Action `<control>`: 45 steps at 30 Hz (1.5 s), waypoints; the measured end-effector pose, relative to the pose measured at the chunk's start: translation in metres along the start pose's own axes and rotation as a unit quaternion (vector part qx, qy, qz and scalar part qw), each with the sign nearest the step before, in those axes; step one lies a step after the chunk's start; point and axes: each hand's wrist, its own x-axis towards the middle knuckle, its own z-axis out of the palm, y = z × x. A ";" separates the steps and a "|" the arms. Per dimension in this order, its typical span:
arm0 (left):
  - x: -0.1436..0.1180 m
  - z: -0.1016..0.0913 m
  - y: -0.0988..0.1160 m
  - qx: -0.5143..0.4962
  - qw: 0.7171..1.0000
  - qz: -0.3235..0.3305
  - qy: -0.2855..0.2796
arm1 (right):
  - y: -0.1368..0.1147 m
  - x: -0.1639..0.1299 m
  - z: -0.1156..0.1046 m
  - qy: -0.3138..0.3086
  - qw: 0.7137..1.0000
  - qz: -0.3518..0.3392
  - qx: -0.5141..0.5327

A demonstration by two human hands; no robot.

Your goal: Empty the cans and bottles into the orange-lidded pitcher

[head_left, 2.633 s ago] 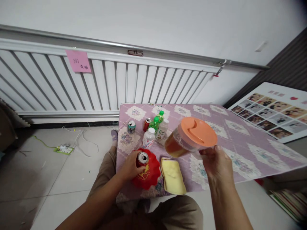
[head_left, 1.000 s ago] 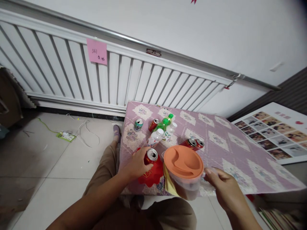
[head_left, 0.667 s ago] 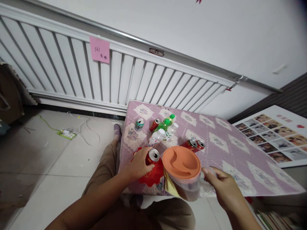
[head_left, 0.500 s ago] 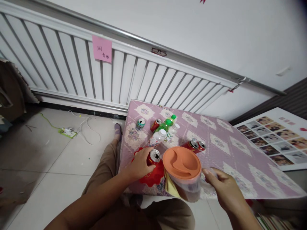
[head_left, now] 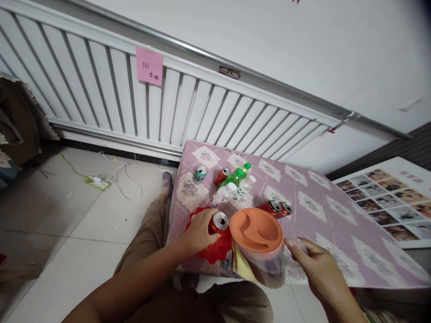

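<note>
My left hand (head_left: 201,232) is wrapped round a red drink can (head_left: 218,221) with an opened top, upright over a red scalloped mat (head_left: 218,252). With my right hand (head_left: 313,260) I grip the handle of a clear plastic pitcher (head_left: 269,269). Its orange lid (head_left: 256,230) is on, and some dark liquid seems to show low inside. The pitcher is close beside the can, at the near edge of the bed-like surface. A folded yellow cloth (head_left: 243,262) lies partly behind the pitcher.
Beyond my hands on the floral purple cover (head_left: 289,237) are a white-capped bottle (head_left: 222,194), green-capped bottles (head_left: 237,176), a teal can (head_left: 200,174) and several red cans (head_left: 271,207). A white radiator (head_left: 188,98) runs behind. A power strip (head_left: 97,182) with cords lies on the floor.
The view has shifted slightly, so the scene sits a little further right. Both hands keep their hold on the can and the pitcher, with hardly any movement between them.
</note>
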 end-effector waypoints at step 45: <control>0.003 0.012 -0.019 0.005 0.999 -0.032 -0.007 | -0.004 0.003 0.005 -0.012 0.997 -0.049 -0.051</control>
